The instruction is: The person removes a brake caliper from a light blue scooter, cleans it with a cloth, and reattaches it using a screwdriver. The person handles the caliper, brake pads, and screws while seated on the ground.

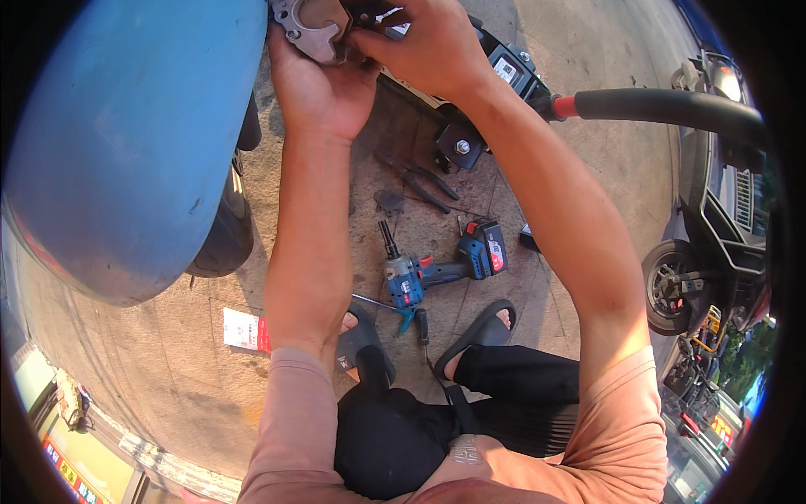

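Note:
A grey metal brake caliper [317,40] is up at the top edge, partly cut off by the frame. My left hand [327,97] cups it from below, its fingers mostly hidden behind the metal. From the right, my right hand [432,52] reaches over with thumb and fingers closed on the caliper's dark right-hand side. Whether a small piece is pinched there I cannot make out. Just left of the caliper bulges a glossy blue body panel [143,126], with a black tyre [225,239] showing under it.
On the paving below lie pliers [426,185], a blue cordless impact wrench [405,281] and a teal-handled tool [407,319]. A white-and-red packet [243,329] lies to the left. A black padded bar [663,104] crosses the right, near a parked vehicle's wheel [670,286].

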`<action>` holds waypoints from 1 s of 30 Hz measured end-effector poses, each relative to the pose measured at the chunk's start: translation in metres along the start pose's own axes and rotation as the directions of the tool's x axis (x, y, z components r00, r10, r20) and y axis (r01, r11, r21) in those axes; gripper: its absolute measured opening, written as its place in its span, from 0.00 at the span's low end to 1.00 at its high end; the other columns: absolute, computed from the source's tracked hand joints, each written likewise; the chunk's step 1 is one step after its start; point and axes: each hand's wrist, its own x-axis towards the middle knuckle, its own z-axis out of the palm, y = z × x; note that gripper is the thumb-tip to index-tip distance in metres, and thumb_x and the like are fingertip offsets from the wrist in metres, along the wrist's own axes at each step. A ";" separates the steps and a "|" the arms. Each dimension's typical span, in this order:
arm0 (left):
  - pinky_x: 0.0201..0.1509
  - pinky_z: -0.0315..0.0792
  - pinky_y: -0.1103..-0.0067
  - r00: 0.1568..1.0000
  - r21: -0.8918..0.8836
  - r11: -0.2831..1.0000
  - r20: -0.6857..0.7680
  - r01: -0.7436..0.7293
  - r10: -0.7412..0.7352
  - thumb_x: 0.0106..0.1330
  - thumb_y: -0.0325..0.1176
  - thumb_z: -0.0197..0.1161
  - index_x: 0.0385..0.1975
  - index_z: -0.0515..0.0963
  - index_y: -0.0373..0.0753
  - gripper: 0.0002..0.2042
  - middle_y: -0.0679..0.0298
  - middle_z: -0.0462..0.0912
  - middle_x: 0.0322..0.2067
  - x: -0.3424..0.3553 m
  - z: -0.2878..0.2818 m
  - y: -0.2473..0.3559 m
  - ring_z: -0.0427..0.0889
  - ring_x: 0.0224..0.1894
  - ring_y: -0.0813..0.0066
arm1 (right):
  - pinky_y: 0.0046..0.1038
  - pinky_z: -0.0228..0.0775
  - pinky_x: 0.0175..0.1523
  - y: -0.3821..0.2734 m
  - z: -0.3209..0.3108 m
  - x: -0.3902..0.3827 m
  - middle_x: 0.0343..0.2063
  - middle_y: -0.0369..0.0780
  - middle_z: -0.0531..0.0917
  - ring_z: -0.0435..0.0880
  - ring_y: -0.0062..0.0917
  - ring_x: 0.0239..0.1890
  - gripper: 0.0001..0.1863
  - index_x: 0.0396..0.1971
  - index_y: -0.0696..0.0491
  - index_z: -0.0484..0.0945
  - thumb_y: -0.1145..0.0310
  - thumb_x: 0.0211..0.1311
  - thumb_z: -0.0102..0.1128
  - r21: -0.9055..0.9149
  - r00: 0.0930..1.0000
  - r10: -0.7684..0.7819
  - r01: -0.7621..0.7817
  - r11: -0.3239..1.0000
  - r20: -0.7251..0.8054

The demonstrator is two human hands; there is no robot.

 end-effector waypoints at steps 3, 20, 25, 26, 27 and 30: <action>0.59 0.75 0.67 1.000 0.008 1.000 0.000 -0.014 0.014 0.78 0.56 0.40 0.57 0.73 0.47 0.24 0.63 0.80 0.52 -0.002 0.002 -0.003 0.79 0.54 0.63 | 0.31 0.77 0.44 0.003 0.000 0.001 0.40 0.44 0.80 0.83 0.38 0.40 0.18 0.43 0.57 0.81 0.78 0.49 0.67 0.031 1.000 -0.025 0.025 0.999 -0.008; 0.57 0.78 0.68 0.986 0.036 0.991 0.102 0.128 -0.131 0.78 0.55 0.42 0.64 0.70 0.50 0.23 0.65 0.78 0.58 -0.013 -0.005 0.013 0.78 0.59 0.67 | 0.37 0.76 0.55 -0.005 -0.008 0.018 0.56 0.49 0.73 0.78 0.47 0.54 0.32 0.57 0.52 0.74 0.79 0.46 0.68 -0.141 0.952 -0.276 0.294 0.945 0.136; 0.57 0.78 0.68 0.987 0.023 0.991 0.093 0.128 -0.130 0.78 0.54 0.43 0.63 0.70 0.51 0.21 0.67 0.78 0.56 -0.015 0.001 0.014 0.78 0.59 0.69 | 0.38 0.76 0.56 0.001 -0.006 0.032 0.57 0.48 0.73 0.78 0.47 0.56 0.29 0.54 0.47 0.77 0.78 0.47 0.69 -0.135 0.823 -0.515 0.554 0.822 0.241; 0.56 0.78 0.69 0.987 0.039 0.991 0.096 0.126 -0.129 0.78 0.53 0.44 0.62 0.70 0.51 0.21 0.67 0.78 0.56 -0.015 0.001 0.014 0.78 0.58 0.70 | 0.38 0.76 0.56 0.001 -0.005 0.033 0.57 0.48 0.73 0.78 0.46 0.56 0.29 0.53 0.46 0.78 0.78 0.47 0.69 -0.122 0.828 -0.498 0.539 0.834 0.258; 0.56 0.78 0.69 0.987 0.055 0.991 0.096 0.126 -0.131 0.78 0.53 0.44 0.62 0.70 0.51 0.21 0.67 0.78 0.56 -0.015 0.001 0.014 0.78 0.58 0.70 | 0.38 0.76 0.56 0.000 -0.006 0.033 0.57 0.48 0.74 0.78 0.46 0.56 0.29 0.53 0.44 0.78 0.78 0.47 0.69 -0.141 0.821 -0.492 0.545 0.826 0.289; 0.55 0.79 0.70 0.991 0.063 0.991 0.051 0.119 -0.123 0.78 0.52 0.45 0.61 0.71 0.51 0.20 0.66 0.78 0.55 -0.015 -0.001 0.014 0.80 0.55 0.71 | 0.38 0.76 0.57 -0.004 -0.012 0.032 0.57 0.48 0.74 0.78 0.46 0.56 0.28 0.51 0.40 0.79 0.76 0.47 0.70 -0.194 0.802 -0.474 0.563 0.803 0.364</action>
